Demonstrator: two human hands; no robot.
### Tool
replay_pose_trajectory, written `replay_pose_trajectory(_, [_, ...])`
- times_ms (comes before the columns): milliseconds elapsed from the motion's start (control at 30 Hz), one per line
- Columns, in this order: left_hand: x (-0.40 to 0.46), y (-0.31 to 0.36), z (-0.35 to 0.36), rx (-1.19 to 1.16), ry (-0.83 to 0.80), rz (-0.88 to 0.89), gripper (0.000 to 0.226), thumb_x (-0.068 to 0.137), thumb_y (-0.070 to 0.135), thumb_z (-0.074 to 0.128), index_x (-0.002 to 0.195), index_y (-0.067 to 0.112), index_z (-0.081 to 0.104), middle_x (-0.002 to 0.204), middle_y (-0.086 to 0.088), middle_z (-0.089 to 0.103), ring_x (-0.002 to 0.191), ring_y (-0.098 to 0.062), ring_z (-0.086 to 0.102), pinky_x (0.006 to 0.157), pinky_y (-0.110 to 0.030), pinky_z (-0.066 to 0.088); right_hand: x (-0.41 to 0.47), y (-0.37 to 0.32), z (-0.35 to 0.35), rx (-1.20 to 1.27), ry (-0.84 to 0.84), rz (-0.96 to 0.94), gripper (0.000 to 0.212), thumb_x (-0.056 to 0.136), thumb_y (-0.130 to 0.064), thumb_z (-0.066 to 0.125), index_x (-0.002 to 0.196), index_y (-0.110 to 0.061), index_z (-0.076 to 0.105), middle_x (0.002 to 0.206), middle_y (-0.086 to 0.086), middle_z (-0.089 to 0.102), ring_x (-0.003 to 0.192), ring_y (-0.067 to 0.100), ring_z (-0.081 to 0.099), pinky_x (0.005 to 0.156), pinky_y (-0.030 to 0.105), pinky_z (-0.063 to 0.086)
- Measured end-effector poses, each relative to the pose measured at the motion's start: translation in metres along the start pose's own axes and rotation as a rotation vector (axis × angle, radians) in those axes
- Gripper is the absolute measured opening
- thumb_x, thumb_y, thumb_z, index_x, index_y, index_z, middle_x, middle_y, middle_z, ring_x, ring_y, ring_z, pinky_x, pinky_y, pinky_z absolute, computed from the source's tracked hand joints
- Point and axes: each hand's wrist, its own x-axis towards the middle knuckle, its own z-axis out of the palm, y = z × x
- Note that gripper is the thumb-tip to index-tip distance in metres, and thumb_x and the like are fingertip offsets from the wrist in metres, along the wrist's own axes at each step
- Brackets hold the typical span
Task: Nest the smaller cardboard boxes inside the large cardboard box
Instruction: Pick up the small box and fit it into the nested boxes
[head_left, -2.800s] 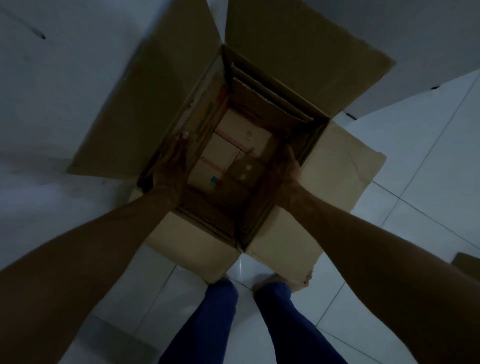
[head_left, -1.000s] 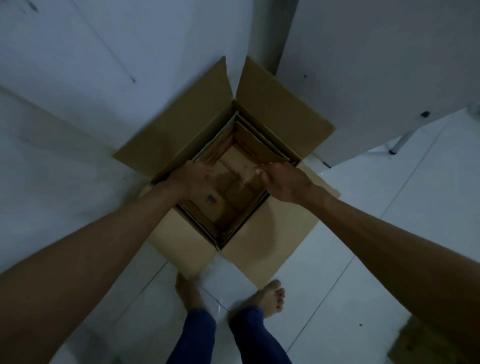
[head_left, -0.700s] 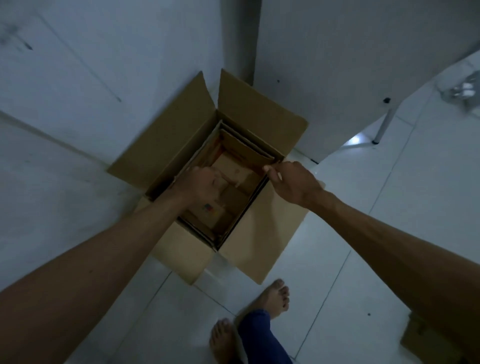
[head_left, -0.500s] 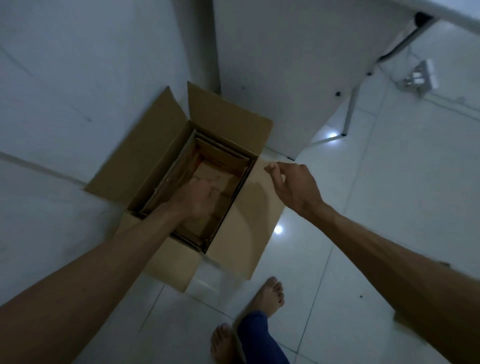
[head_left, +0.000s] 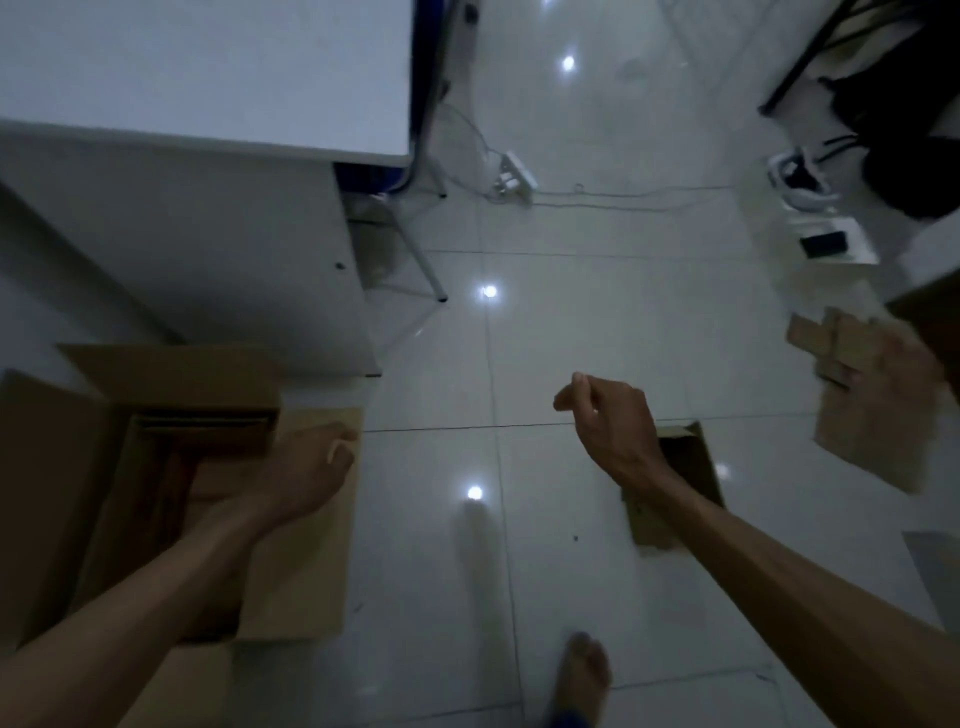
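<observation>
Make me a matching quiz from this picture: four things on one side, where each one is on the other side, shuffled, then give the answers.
Things:
1. large cardboard box
2. left hand
3. right hand
4. flattened cardboard

Places:
A. over bare floor tiles, mid-frame
B. on the floor at the far right
C. lower left, flaps open
D. over the box's right flap

Pairs: 1-C, 2-D, 3-A, 4-B
</observation>
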Motion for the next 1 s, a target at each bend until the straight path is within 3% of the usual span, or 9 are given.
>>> replay_pose_trajectory(100, [0.013,0.057,0.038,-0.009,-0.025,0.084,0.031,0.100,0.024,0.052,0.127,0.018,0.066,0.129,-0.004,0.067,0.115,-0.025,0.062,0.089,-0.030,0.045,-0.017,0.068,-0.032,0.054,0.065,0.202,0.053,0.105,-0.046,0.035,0.074,-0.031,0.075,0.077,-0.023,0.074,0.075,-0.006,0.070,0.074,0.027,0.057])
replay_pose_trajectory(167, [0.020,0.091,0.071,0.006,-0.054,0.116,0.031,0.101,0.026,0.052,0.128,0.019,0.065,0.129,-0.002,0.067,0.116,-0.023,0.062,0.092,-0.030,0.046,-0.032,0.118,-0.047,0.087,0.133,0.290,0.053,0.105,-0.037,0.040,0.059,-0.031,0.066,0.061,-0.027,0.067,0.058,-0.008,0.064,0.057,0.021,0.048])
replay_pose_trajectory(233, [0.029,0.122,0.107,0.011,-0.073,0.118,0.031,0.101,0.027,0.051,0.129,0.020,0.063,0.131,-0.001,0.065,0.117,-0.022,0.061,0.092,-0.028,0.044,-0.044,0.169,-0.059,0.067,0.152,0.384,0.053,0.105,-0.030,0.043,0.055,-0.029,0.060,0.052,-0.018,0.062,0.048,0.000,0.059,0.047,0.021,0.039])
replay_pose_trajectory(400, [0.045,0.204,0.220,-0.027,-0.196,0.014,0.035,0.102,0.027,0.051,0.134,0.015,0.057,0.135,-0.006,0.059,0.118,-0.025,0.057,0.100,-0.035,0.046,-0.067,0.306,-0.093,-0.016,-0.018,0.642,0.048,0.107,-0.032,0.038,0.088,-0.006,0.074,0.091,0.010,0.069,0.082,0.025,0.065,0.075,0.036,0.054])
replay_pose_trajectory(533, [0.065,0.266,0.301,-0.039,-0.266,-0.005,0.044,0.102,0.026,0.050,0.145,0.018,0.048,0.144,-0.007,0.050,0.130,-0.025,0.049,0.108,-0.037,0.041,-0.063,0.396,-0.118,0.026,-0.096,0.756,0.043,0.106,-0.030,0.039,0.096,-0.014,0.078,0.105,0.007,0.066,0.097,0.026,0.066,0.072,0.027,0.048])
replay_pose_trajectory(633, [0.090,0.309,0.360,-0.020,-0.309,0.004,0.056,0.101,0.025,0.048,0.155,0.030,0.034,0.150,-0.011,0.041,0.134,-0.031,0.043,0.107,-0.046,0.042,-0.045,0.453,-0.124,0.109,-0.123,0.838,0.038,0.103,-0.025,0.041,0.100,-0.013,0.078,0.127,0.015,0.063,0.110,0.029,0.065,0.094,0.035,0.053])
replay_pose_trajectory(733, [0.116,0.340,0.417,-0.015,-0.374,-0.026,0.056,0.101,0.029,0.047,0.155,0.036,0.033,0.157,-0.015,0.029,0.139,-0.035,0.038,0.109,-0.049,0.040,-0.026,0.495,-0.112,0.171,-0.137,0.917,0.036,0.099,-0.024,0.042,0.108,-0.016,0.077,0.134,0.016,0.058,0.112,0.030,0.063,0.099,0.038,0.052])
replay_pose_trajectory(900, [0.158,0.372,0.505,-0.083,-0.472,-0.099,0.049,0.102,0.033,0.044,0.151,0.038,0.041,0.153,-0.027,0.036,0.150,-0.036,0.020,0.117,-0.049,0.029,0.000,0.543,-0.075,0.185,-0.325,0.744,0.034,0.102,-0.025,0.049,0.105,-0.004,0.076,0.120,0.019,0.066,0.106,0.030,0.067,0.098,0.041,0.054])
replay_pose_trajectory(1000, [0.178,0.384,0.541,-0.022,-0.547,-0.093,0.051,0.104,0.034,0.038,0.155,0.038,0.033,0.166,-0.023,0.008,0.153,-0.041,-0.001,0.121,-0.053,0.016,0.011,0.560,-0.055,0.142,-0.461,0.671,0.035,0.103,-0.035,0.048,0.106,-0.012,0.073,0.129,0.021,0.062,0.113,0.025,0.060,0.097,0.030,0.045])
